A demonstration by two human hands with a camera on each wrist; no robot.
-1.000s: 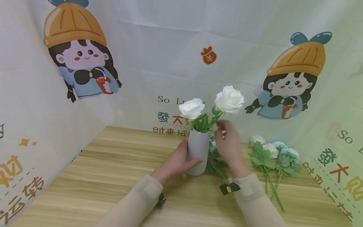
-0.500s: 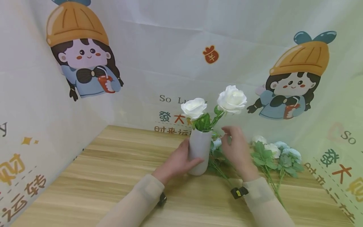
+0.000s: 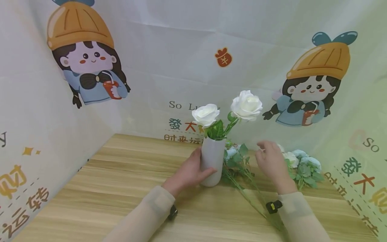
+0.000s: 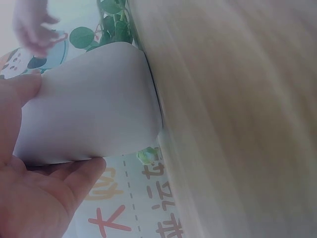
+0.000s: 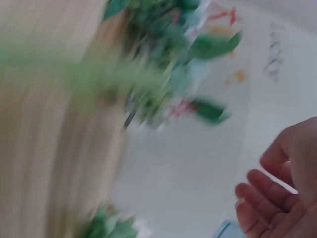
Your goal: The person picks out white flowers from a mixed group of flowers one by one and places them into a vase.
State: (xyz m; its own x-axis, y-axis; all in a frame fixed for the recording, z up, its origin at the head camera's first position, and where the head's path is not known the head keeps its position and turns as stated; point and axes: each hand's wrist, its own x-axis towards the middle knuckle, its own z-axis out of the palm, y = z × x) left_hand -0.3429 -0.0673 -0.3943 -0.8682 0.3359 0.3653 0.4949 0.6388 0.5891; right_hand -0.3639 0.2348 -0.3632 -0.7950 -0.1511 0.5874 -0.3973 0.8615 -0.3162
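My left hand (image 3: 187, 172) grips a white vase (image 3: 212, 163) that stands upright on the table. In the left wrist view its thumb and fingers lie around opposite sides of the vase wall (image 4: 99, 104). Two white roses rise from the vase mouth: a lower rose (image 3: 206, 115) on the left and a taller rose (image 3: 247, 106) leaning right. My right hand (image 3: 272, 164) hovers right of the vase with loosely curled fingers and nothing between them, as the right wrist view also shows. Beneath and beside it lie pale blue flowers (image 3: 232, 153) with long green stems.
Further right lies a bunch of white and pale blue flowers (image 3: 308, 164), partly hidden by my right hand and forearm. The wood-grain table (image 3: 127, 181) meets a printed cloth backdrop (image 3: 169, 60) at the back and sides. Each wrist wears a black strapped camera (image 3: 273, 206).
My right hand has moved away from the taller rose's stem, rightward and down toward the flowers on the table. The left hand and the vase stay in place.
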